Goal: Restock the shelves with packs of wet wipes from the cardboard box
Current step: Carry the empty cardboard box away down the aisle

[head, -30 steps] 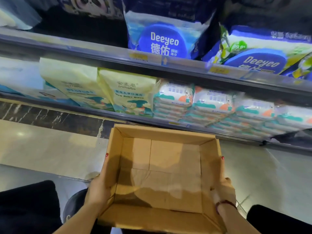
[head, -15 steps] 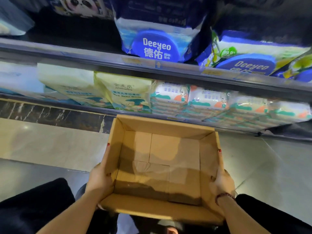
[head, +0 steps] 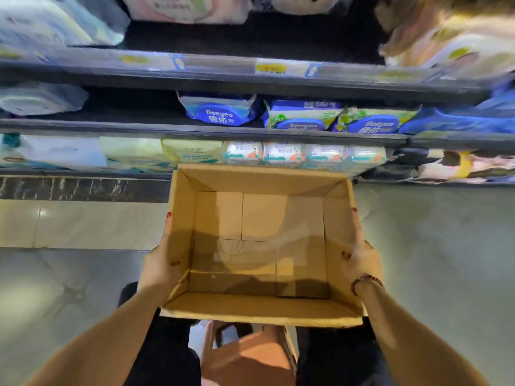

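Note:
An open cardboard box (head: 259,313) is held in front of me above the floor, and nothing lies inside it. My left hand (head: 160,263) grips its left wall, thumb inside. My right hand (head: 361,256) grips the right wall the same way. Just beyond the box, the bottom shelf (head: 83,174) holds a row of small white wet wipe packs (head: 284,153) with teal and orange print. Blue Deeyeo packs (head: 220,111) stand on the shelf above.
Pale yellow and white packs (head: 131,149) fill the bottom shelf to the left. A higher shelf (head: 250,71) carries more blurred packs. Tiled floor (head: 69,224) lies on both sides. A brown stool-like object (head: 248,355) sits between my dark-clad legs, under the box.
The view has pulled back and upward, so more shelves show. The box has risen with my hands, which keep the same hold on its side walls.

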